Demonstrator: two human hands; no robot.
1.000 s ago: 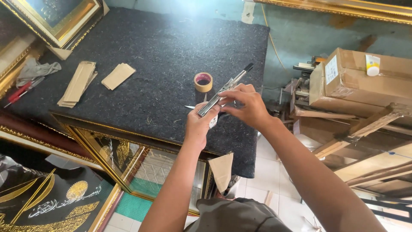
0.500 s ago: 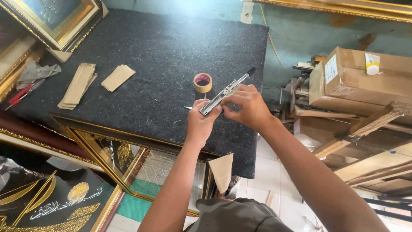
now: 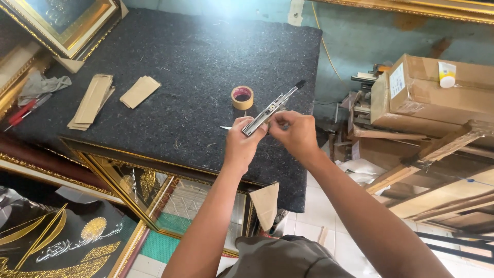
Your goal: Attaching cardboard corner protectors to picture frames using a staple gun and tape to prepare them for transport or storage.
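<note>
Metal tool, long and silvery with a black tip (image 3: 271, 109), held tilted above the dark felt-covered table (image 3: 170, 62). Barely moved since a second ago; both hands kept their hold, so the fiddling goes on. Left hand (image 3: 242, 144) closed round its lower end; right hand (image 3: 296, 131) pinching its middle from just beside. Tape roll (image 3: 242, 97) near, beyond the hands.

one tape roll (image 3: 242, 97), two cardboard stacks (image 3: 92, 101)
</note>
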